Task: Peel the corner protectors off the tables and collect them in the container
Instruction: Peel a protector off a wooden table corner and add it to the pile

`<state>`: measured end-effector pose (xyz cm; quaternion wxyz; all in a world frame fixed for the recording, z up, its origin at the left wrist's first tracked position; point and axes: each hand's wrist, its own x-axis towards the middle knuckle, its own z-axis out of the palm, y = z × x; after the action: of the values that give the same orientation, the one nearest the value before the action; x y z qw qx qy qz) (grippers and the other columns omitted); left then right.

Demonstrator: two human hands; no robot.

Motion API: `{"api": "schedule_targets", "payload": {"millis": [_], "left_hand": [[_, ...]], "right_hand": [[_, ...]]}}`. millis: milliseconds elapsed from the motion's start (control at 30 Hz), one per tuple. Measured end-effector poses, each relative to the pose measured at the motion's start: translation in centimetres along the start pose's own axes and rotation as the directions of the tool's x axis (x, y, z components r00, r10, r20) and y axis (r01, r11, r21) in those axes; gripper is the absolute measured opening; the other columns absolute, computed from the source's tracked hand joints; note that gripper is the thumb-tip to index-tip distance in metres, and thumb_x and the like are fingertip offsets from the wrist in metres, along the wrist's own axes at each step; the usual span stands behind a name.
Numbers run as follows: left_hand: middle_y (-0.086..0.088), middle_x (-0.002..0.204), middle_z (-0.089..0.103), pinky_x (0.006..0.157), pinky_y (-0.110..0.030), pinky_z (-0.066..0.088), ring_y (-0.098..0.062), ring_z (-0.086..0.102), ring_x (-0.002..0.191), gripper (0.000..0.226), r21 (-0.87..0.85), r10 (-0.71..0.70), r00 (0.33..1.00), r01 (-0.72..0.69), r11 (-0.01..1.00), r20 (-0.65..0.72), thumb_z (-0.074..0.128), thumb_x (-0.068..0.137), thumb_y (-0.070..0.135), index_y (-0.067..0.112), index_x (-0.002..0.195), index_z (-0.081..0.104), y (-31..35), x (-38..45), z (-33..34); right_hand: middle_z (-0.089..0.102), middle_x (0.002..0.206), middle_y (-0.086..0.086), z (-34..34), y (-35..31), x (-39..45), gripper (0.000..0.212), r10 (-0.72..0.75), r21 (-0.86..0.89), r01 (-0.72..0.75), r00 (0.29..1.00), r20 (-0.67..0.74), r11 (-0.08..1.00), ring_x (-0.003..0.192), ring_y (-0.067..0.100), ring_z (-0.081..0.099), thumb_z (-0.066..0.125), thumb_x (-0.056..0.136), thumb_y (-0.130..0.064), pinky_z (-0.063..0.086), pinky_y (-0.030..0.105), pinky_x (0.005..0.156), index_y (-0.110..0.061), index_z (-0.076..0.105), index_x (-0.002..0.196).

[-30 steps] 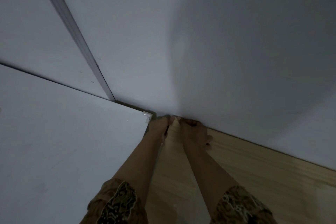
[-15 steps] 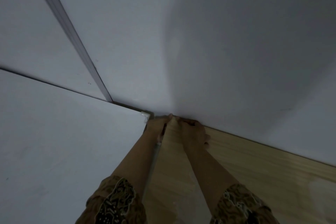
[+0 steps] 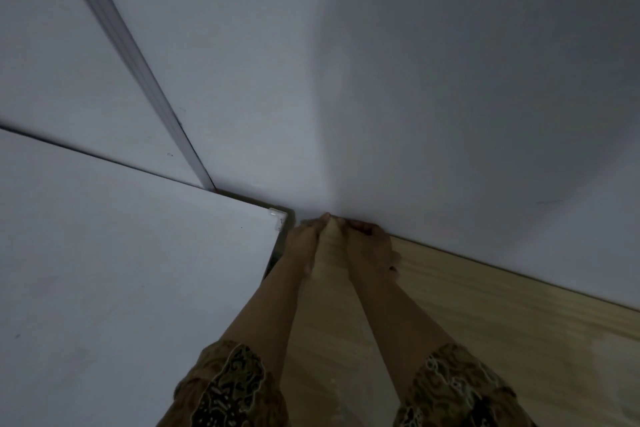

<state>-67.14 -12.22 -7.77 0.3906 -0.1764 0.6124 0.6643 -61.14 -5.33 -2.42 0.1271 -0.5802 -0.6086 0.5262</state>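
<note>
Head view: your left hand [image 3: 304, 239] and right hand [image 3: 370, 243] meet at the light wooden table [image 3: 485, 315] far corner.
Grip unclear; next, peel the clear plastic corner protector [image 3: 278, 217] left.

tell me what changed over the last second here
Almost nothing. Both hands, the left hand and the right hand, stay at the far corner of the wooden table by the wall. The clear corner protector stays on the white table.
</note>
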Motion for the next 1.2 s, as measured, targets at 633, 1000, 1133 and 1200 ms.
{"api": "schedule_targets", "payload": {"millis": [633,1000,1133,1200], "left_hand": [[-0.016,0.112,0.068,0.098,-0.046,0.050,-0.029,0.065,0.105,0.032,-0.089,-0.001,1.000,0.002,0.996,0.008,0.066,0.086,0.025,0.003,0.110,0.066,0.1,-0.7,-0.4],[-0.007,0.091,0.066,0.086,-0.035,0.053,-0.023,0.063,0.089,0.022,-0.109,0.003,0.993,-0.016,0.994,-0.120,0.071,0.083,0.021,0.006,0.097,0.064,-0.2,-0.2,0.5],[-0.001,0.074,0.064,0.080,-0.030,0.052,-0.021,0.060,0.084,0.013,-0.090,0.076,0.985,-0.091,0.992,-0.156,0.067,0.085,0.008,0.009,0.072,0.065,-0.4,-0.6,1.0],[0.001,0.075,0.065,0.066,-0.017,0.052,-0.014,0.061,0.074,0.008,-0.060,0.109,0.983,-0.119,0.991,-0.145,0.067,0.086,0.010,0.006,0.079,0.068,-0.5,-0.7,0.8]], "right_hand": [[0.073,0.091,-0.002,-0.3,0.9,0.5,0.019,-0.040,-0.069,0.040,0.999,-0.006,0.997,0.096,0.019,0.064,0.074,0.074,-0.035,0.045,0.037,0.101,-0.019,0.073,0.086],[0.071,0.087,-0.004,-0.5,0.5,0.9,0.015,-0.037,-0.068,0.039,0.999,0.031,0.997,0.093,0.018,0.066,0.075,0.075,-0.034,0.048,0.035,0.098,-0.022,0.069,0.083],[0.072,0.088,-0.006,-0.5,0.7,0.9,0.017,-0.056,-0.102,0.055,0.998,0.001,0.993,0.088,0.012,0.061,0.075,0.075,-0.033,0.045,0.029,0.097,-0.020,0.073,0.086],[0.069,0.082,-0.008,-0.3,0.7,0.8,0.013,-0.067,-0.095,0.065,0.998,-0.019,0.993,0.089,0.014,0.063,0.074,0.075,-0.030,0.043,0.023,0.090,-0.019,0.072,0.083]]}}
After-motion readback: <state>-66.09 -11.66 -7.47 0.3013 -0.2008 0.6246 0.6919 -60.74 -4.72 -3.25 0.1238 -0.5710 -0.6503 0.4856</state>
